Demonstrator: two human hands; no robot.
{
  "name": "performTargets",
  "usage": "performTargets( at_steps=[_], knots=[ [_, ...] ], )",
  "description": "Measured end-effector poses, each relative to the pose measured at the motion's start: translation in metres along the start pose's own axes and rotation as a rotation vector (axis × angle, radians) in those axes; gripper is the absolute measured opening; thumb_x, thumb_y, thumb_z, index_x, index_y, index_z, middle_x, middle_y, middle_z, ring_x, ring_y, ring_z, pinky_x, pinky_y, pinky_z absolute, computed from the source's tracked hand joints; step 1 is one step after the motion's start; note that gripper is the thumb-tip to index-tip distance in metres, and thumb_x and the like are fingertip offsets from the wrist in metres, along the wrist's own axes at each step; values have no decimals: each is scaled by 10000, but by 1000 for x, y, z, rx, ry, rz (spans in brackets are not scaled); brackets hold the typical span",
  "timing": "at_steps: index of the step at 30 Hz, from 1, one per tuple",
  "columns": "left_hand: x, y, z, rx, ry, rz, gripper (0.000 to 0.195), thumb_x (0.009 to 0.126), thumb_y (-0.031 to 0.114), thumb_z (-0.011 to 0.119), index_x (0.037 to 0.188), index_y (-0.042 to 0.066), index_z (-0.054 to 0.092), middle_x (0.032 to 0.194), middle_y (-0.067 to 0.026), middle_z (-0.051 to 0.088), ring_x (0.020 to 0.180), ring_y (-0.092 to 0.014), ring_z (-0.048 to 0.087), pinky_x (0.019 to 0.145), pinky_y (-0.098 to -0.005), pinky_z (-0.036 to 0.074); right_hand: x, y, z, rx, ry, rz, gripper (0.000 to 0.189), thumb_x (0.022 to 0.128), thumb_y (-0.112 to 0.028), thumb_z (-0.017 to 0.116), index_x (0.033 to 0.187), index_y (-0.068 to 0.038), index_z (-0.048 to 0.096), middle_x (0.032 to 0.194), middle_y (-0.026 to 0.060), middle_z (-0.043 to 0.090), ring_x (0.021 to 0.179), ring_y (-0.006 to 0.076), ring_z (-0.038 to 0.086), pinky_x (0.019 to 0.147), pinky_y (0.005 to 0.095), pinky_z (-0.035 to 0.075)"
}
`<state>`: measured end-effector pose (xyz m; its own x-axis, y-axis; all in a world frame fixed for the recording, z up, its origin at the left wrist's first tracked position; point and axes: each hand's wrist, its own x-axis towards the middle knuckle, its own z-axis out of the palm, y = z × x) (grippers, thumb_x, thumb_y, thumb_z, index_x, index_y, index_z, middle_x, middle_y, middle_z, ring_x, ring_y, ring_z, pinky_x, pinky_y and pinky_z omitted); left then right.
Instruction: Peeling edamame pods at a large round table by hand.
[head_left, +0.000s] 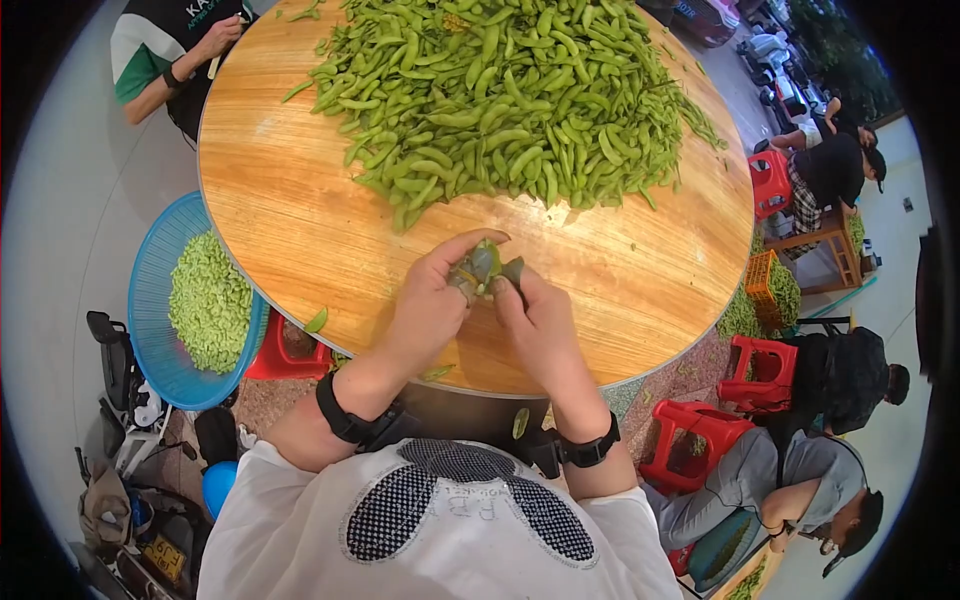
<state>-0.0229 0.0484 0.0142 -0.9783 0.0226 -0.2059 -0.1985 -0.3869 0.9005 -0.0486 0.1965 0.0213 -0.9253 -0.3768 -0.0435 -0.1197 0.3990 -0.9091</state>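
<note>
Both my hands meet above the near half of a round wooden table (270, 195). Between my fingertips is a green soybean pod (485, 260). My left hand (435, 296) pinches it from one side, with finger and thumb curled round it. From the other side my right hand (536, 311) grips it with thumb and fingers; dark coverings show on its fingertips. Beyond my hands lies a large heap of green soybean pods (495, 112). A single pod piece (316, 320) rests near the table's left front edge.
Left of the table stands a blue plastic basket (142, 300) holding shelled green beans (210, 300). Red plastic stools (694, 442) stand to the right and under the left edge. A co-worker (180, 60) is at the far left; several seated people are on the right. An orange crate (759, 289) stands among pods.
</note>
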Motion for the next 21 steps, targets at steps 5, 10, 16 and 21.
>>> performTargets(
  at_steps=[5, 10, 16, 21],
  knots=[
    [-1, -4, -3, 332, -28, 236, 434, 810, -10, 536, 1230, 99, 550, 823, 33, 558, 632, -54, 456, 536, -187, 347, 3, -6, -11, -103, 137, 46, 128, 912, -105, 525, 925, 11, 579, 648, 36, 557, 602, 70, 498, 535, 245, 402],
    [-11, 24, -8, 566, -119, 277, 420, 805, 50, 594, 1221, 95, 559, 789, -91, 606, 675, -143, 555, 620, -290, 448, 3, -4, -5, 554, -79, 88, 108, 896, -115, 564, 895, -10, 593, 703, -35, 555, 533, 50, 441, 492, 198, 353],
    [0, 16, -35, 478, -430, 615, 262, 797, 86, 637, 1057, 57, 611, 784, -86, 607, 704, -126, 562, 638, -259, 448, -2, -11, 12, 1218, -106, 334, 33, 879, -83, 572, 872, -51, 565, 626, -57, 455, 475, 20, 319, 437, 173, 254],
    [-4, 10, -25, -6, -167, 323, 136, 813, 50, 610, 946, 37, 586, 816, -46, 605, 754, -101, 566, 678, -244, 451, 6, -13, 21, 1049, 36, 161, 31, 882, -67, 557, 855, -53, 555, 624, -54, 449, 466, 24, 310, 423, 177, 240]
  ],
)
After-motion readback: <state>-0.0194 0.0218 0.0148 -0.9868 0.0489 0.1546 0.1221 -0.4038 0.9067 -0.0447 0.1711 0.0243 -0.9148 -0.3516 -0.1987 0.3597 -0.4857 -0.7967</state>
